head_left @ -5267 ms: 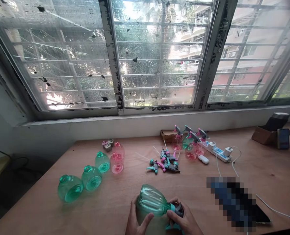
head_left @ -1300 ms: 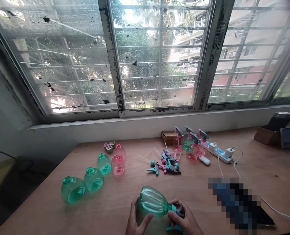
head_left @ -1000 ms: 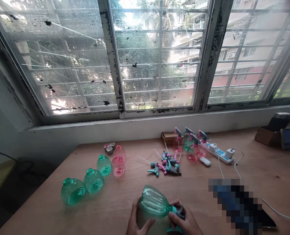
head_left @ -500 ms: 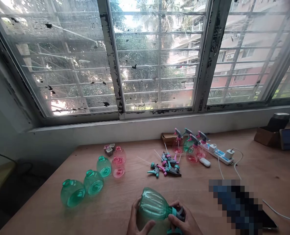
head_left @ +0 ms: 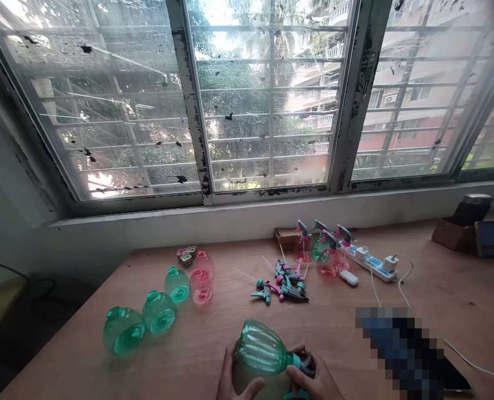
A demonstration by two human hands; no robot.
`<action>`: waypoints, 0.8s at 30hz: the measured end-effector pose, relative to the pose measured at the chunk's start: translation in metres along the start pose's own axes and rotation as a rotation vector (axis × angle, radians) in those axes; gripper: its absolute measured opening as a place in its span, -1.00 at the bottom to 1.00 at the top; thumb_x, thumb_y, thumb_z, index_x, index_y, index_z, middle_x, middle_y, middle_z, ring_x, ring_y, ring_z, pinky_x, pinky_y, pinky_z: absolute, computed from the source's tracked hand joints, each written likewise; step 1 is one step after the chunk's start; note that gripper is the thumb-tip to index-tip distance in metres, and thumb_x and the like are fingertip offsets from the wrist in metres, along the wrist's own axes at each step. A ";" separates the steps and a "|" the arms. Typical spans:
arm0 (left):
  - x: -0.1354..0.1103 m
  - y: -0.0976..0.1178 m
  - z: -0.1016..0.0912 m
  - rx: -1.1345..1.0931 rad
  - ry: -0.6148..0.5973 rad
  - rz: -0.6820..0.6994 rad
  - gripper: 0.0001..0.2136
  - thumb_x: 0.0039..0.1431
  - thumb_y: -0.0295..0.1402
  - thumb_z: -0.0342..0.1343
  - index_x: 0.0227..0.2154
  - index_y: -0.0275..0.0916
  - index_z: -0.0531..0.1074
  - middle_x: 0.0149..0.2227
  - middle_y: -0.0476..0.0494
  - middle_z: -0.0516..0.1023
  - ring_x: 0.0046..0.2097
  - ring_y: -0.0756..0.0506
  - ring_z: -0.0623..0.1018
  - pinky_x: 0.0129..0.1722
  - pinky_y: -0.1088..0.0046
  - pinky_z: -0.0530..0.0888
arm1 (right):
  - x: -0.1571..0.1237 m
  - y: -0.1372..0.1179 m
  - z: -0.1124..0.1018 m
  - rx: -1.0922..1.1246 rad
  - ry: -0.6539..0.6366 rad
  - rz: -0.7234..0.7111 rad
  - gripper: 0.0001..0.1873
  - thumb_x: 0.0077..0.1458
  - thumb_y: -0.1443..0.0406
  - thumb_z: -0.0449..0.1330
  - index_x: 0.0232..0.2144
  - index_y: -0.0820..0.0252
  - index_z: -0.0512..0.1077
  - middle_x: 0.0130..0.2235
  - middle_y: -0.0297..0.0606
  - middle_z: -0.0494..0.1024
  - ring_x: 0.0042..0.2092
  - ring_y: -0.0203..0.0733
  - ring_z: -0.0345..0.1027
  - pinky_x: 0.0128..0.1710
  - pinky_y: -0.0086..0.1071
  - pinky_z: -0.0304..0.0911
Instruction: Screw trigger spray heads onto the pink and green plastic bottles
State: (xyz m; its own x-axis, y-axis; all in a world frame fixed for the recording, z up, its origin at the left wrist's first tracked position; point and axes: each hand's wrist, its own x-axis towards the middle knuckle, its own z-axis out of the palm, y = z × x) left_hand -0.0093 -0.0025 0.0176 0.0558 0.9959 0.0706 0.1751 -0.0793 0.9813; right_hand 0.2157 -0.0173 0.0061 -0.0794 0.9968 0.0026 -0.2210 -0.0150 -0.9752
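Note:
A green ribbed spray bottle (head_left: 261,350) lies tilted on its side between my hands at the bottom of the head view. Around its wide bottom end curls my left hand (head_left: 236,375), thumb towards me. My right hand (head_left: 311,372) grips the spray head (head_left: 306,364), which sits on the bottle's neck with a teal collar. Part of the trigger is hidden by my fingers. Beyond the bottle, several loose spray heads (head_left: 286,283) in teal, pink and grey lie in a heap, some with clear tubes sticking out.
Open-necked green bottles (head_left: 159,314) and pink bottles (head_left: 202,286) stand to the left. Bottles with spray heads (head_left: 328,261) stand by a power strip (head_left: 374,264) at the back. A pixelated dark device (head_left: 413,355) lies right, near white cables. A cardboard box (head_left: 455,236) is far right.
The view has shifted very slightly. Both hands keep their hold on the bottle and its spray head, with hardly any visible movement.

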 end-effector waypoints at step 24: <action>0.007 -0.017 0.009 -0.091 0.151 0.014 -0.33 -0.23 -0.23 0.35 0.03 -0.20 0.33 0.04 -0.24 0.53 0.11 -0.32 0.48 0.19 0.18 0.34 | 0.003 0.005 -0.001 0.005 -0.013 -0.003 -0.47 -0.05 -0.09 0.34 -0.31 0.21 0.35 -0.58 -0.43 0.43 -0.57 -0.28 0.31 -0.55 -0.46 0.19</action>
State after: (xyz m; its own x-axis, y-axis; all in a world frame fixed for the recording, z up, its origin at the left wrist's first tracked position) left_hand -0.0034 0.0055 0.0000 -0.0919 0.9903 0.1039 0.0856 -0.0961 0.9917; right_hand 0.2153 -0.0148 0.0013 -0.0918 0.9957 0.0083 -0.2260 -0.0127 -0.9740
